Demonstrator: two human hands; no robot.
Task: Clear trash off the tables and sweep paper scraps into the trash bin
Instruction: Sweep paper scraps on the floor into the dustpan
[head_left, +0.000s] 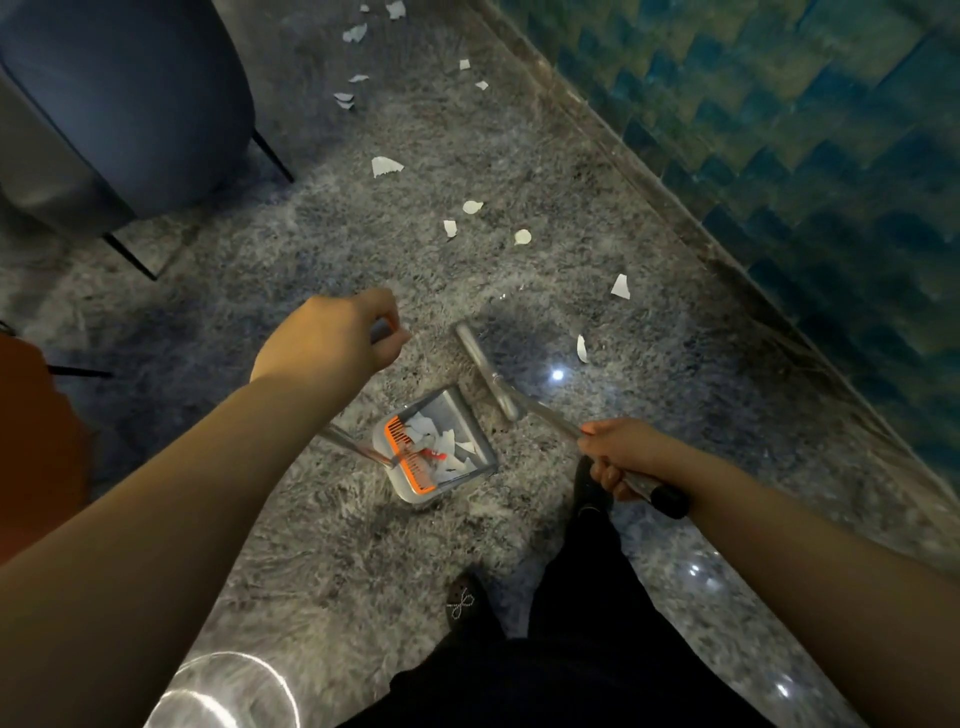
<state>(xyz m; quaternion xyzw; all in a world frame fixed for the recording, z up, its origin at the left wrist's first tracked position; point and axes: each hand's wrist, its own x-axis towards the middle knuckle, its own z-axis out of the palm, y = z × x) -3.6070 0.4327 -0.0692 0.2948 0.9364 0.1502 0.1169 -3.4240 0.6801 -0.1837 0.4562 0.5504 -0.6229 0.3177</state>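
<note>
My left hand (337, 338) grips the top of the long handle of a grey dustpan (470, 421), which stands on the floor below it. The dustpan has an orange comb (408, 452) on its rim and holds white paper scraps (447, 447). My right hand (618, 457) grips the metal broom handle (649, 491) near its black end. The grey broom head (485, 369) rests on the floor just beyond the dustpan's mouth. White paper scraps (620, 287) lie scattered on the grey marble floor ahead, one (582, 348) close to the broom head.
A dark blue chair (130, 104) on thin black legs stands at the upper left. A blue-green tiled wall (805, 130) with a dark baseboard runs diagonally on the right. My legs and shoes (462, 603) are below. An orange object (36, 441) sits at the left edge.
</note>
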